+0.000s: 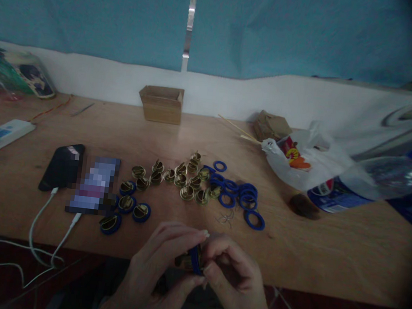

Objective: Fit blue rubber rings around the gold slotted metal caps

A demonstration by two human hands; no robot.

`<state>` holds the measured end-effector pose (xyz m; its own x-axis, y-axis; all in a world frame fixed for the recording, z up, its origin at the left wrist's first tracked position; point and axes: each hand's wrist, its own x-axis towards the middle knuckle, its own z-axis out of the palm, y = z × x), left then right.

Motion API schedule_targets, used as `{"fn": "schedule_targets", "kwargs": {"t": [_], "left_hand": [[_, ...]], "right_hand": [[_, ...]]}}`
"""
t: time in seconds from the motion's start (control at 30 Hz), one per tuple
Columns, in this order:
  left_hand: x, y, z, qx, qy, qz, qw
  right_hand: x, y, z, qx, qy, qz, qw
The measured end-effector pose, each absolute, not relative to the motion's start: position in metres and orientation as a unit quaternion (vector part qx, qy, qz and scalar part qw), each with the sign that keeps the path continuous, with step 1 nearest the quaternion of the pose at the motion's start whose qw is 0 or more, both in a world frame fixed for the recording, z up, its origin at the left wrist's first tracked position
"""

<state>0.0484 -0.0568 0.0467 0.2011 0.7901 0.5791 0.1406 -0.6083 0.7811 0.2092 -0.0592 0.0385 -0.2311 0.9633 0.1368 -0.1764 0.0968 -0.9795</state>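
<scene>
Near the table's front edge, my left hand (164, 264) grips a blue-rimmed brass piece (197, 259) between thumb and fingers. My right hand (232, 276) pinches at the right side of the same piece, its fingers closed and touching it. Behind the hands lies a group of loose brass pieces (187, 192) with clips. Blue rings (254, 220) are piled to their right, beside a few thin wires (225, 218). Left of the hands sit several brass pieces in blue rings (141, 212).
A black phone (61, 167) and a lit phone (94, 184), both cabled, lie left. A power strip (3, 139) is at far left. Behind stands a cardboard box (163, 107). On the right are a plastic bag (302, 158) and a large bottle (358, 189).
</scene>
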Motion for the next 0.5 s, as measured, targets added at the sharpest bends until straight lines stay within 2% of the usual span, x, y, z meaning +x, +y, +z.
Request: {"fn": "schedule_targets", "kwargs": {"t": [0.23,0.33,0.5], "left_hand": [[0.05,-0.06,0.05,0.7,0.339,0.554,0.298],[0.048,-0.061,0.048,0.695,0.34,0.557,0.303],[0.045,-0.062,0.044,0.708,0.335,0.541,0.305]], "right_hand": [[0.21,-0.059,0.041,-0.356,-0.557,0.556,0.504],[0.214,-0.053,0.046,-0.339,-0.588,0.562,0.472],[0.227,-0.037,0.061,-0.32,-0.708,0.497,0.387]]}}
